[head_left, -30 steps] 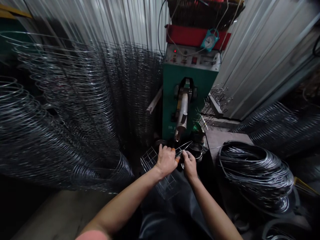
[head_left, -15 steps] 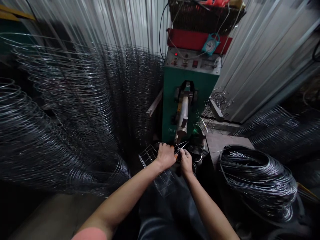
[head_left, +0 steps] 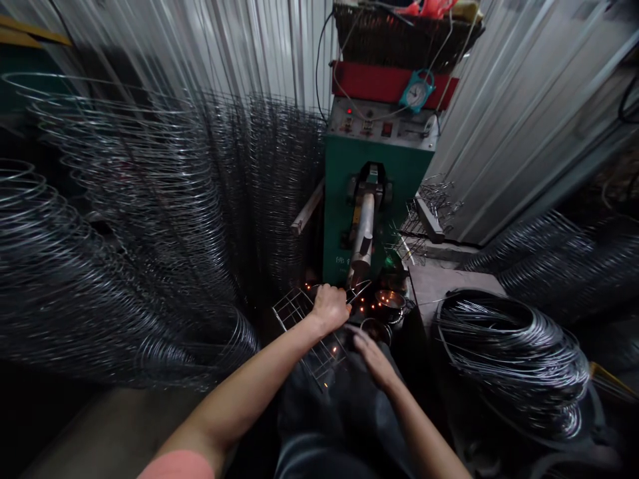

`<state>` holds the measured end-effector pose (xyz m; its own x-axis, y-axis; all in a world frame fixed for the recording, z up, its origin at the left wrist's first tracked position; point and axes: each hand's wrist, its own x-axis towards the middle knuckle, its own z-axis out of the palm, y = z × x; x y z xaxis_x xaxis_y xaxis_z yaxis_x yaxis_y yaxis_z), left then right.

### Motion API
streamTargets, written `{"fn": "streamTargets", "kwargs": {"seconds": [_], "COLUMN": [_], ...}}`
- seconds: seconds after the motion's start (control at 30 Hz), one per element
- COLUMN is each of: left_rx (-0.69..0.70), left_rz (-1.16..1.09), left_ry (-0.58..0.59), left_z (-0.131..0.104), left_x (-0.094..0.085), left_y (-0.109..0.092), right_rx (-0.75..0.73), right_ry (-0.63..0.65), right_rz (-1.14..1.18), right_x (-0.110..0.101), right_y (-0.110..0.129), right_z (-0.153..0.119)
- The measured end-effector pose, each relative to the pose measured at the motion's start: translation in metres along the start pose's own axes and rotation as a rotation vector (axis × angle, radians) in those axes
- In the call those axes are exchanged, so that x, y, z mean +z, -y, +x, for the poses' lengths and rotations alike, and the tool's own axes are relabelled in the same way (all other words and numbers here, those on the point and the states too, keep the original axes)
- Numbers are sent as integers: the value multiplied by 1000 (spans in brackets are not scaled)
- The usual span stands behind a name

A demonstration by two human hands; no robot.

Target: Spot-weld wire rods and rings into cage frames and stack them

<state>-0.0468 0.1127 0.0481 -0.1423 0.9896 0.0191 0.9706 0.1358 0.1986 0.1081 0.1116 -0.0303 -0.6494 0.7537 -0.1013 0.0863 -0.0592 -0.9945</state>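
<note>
My left hand (head_left: 329, 309) is closed on a wire grid rack (head_left: 292, 309), which hangs tilted below and left of the fist. The rack's upper end lies under the tip of the metal electrode arm (head_left: 364, 229) of a green spot welder (head_left: 344, 166). Orange sparks (head_left: 383, 301) scatter around that tip, and a few glow over the rack and my lap. My right hand (head_left: 372, 356) is off the rack, lower and to the right, its fingers stretched out and slightly blurred. Small dark round containers (head_left: 392, 299) sit just beyond it.
Tall stacks of wire rings (head_left: 170, 179) crowd the left side. On the right, a coil of loose wire (head_left: 514, 352) lies beside a flat board (head_left: 449, 283). A blue clock (head_left: 417, 91) and a dark basket (head_left: 399, 40) are on top of the welder. Metal bars jut from its sides.
My right hand has let go near the electrode tip and drawn back down toward me. Sparks have appeared. My left hand keeps its hold on the wire rack.
</note>
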Motion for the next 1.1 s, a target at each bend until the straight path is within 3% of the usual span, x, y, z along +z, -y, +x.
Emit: {"fn": "streamTargets", "kwargs": {"seconds": [0.1,0.23,0.47,0.67,0.73,0.8,0.9,1.0,1.1], "left_rx": [-29,-87,-105,-83,-33,50,198,432,538], "left_rz": [18,13,33,74,59,-1,-108,-156,-87], "left_ry": [2,-3,-9,62,75,35,-150,-283,-225], "left_z": [0,4,10,17,10,-12,-74,-149,-197], "left_x": [0,-3,-8,-13,-17,-21,-15,11,45], "left_y": [2,3,4,1,6,17,45,72,81], "right_rx": [9,-22,-53,-41,-59,-72,-18,118,170], "right_ry": [156,121,93,163,187,166,38,-60,-72], "right_rz": [-77,-44,-37,-7,5,18,99,287,429], "right_x": [9,17,11,14,21,27,34,39,47], "right_y": [-16,-26,-17,-17,-13,-4,17,42,62], "right_z": [-23,-18,-10,-10,-16,-29,-51,-61,-54]}}
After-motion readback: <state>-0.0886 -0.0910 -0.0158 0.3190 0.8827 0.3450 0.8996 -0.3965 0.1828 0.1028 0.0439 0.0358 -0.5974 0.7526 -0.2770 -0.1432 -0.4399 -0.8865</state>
